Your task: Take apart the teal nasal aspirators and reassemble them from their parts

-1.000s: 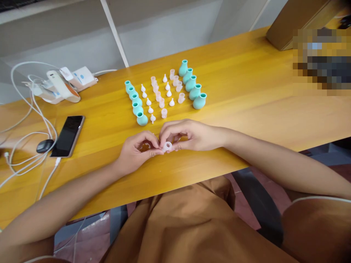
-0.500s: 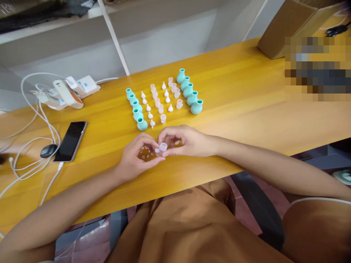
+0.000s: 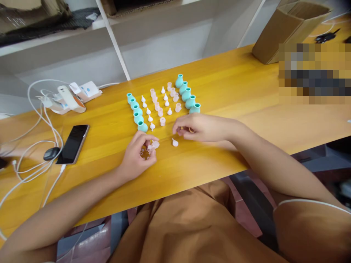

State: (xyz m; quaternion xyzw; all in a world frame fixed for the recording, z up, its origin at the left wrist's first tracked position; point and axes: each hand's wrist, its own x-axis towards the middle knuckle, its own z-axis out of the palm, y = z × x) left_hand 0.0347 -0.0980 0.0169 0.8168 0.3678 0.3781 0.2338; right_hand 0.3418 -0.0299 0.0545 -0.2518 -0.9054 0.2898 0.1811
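A translucent cap [image 3: 153,145] is pinched in the left hand [image 3: 137,155], while the loosely curled, empty right hand [image 3: 199,128] hovers nearer the white nozzle tip [image 3: 174,142] at its seven o'clock.

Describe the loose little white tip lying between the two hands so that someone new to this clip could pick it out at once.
On the yellow table, rows of teal bulbs and small pale parts stand in a grid. Nearer the table's front edge, between the left hand and right hand, lies a white tip. Unlike the upright tips in rows, it lies on its side, alone.
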